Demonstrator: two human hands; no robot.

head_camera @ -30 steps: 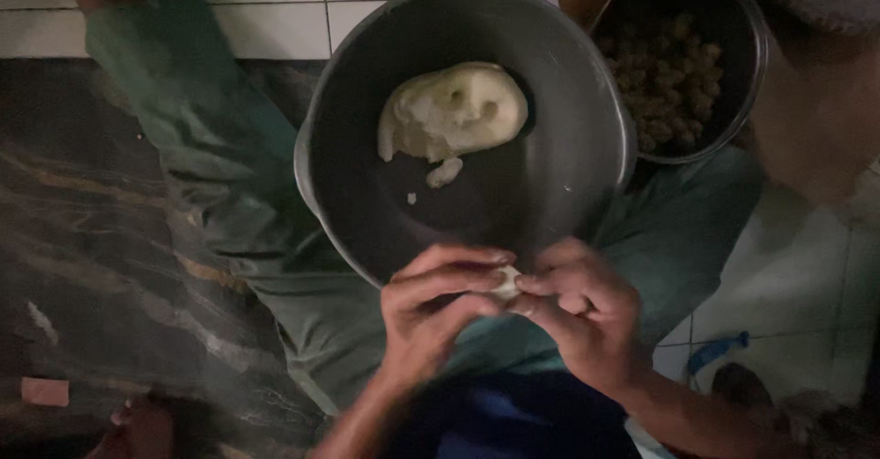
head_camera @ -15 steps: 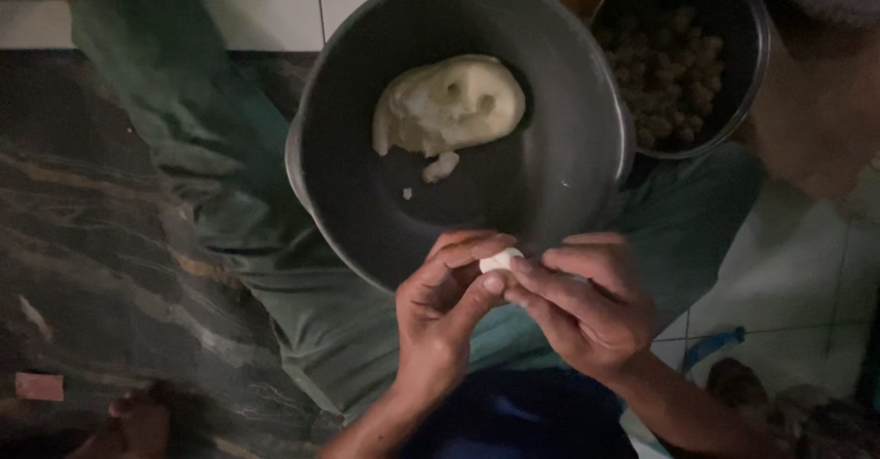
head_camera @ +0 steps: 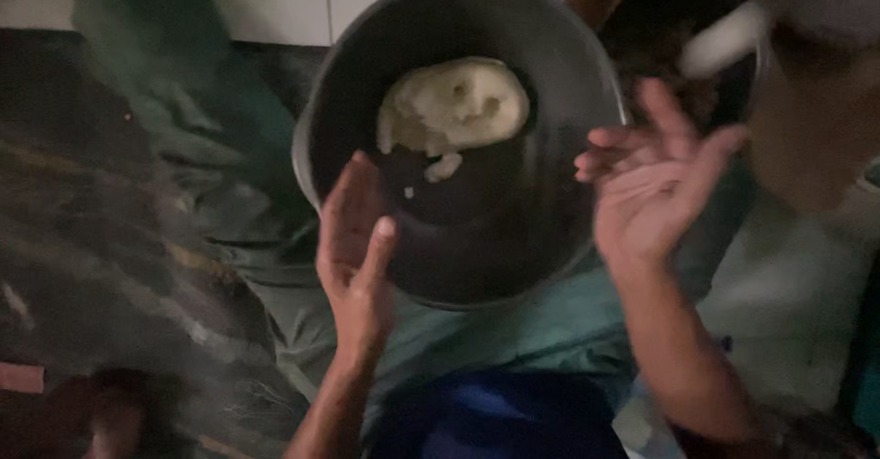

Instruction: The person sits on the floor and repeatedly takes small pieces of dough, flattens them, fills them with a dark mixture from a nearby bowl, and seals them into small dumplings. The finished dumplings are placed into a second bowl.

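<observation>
Dim tiled floor [head_camera: 275,5], green cloth [head_camera: 183,147] under metal bowl [head_camera: 513,202]

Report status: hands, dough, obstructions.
Left hand and right hand open, apart, holding nothing. Dough lump lies in the large metal bowl. Nothing between hands and dough.

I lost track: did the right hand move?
Yes. The right hand went from the near rim of the big grey metal bowl to its right side, open.

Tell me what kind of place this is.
Likely a home kitchen floor used for food prep: a large round grey metal bowl holding a pale dough lump sits on green cloth over white floor tiles.
</observation>
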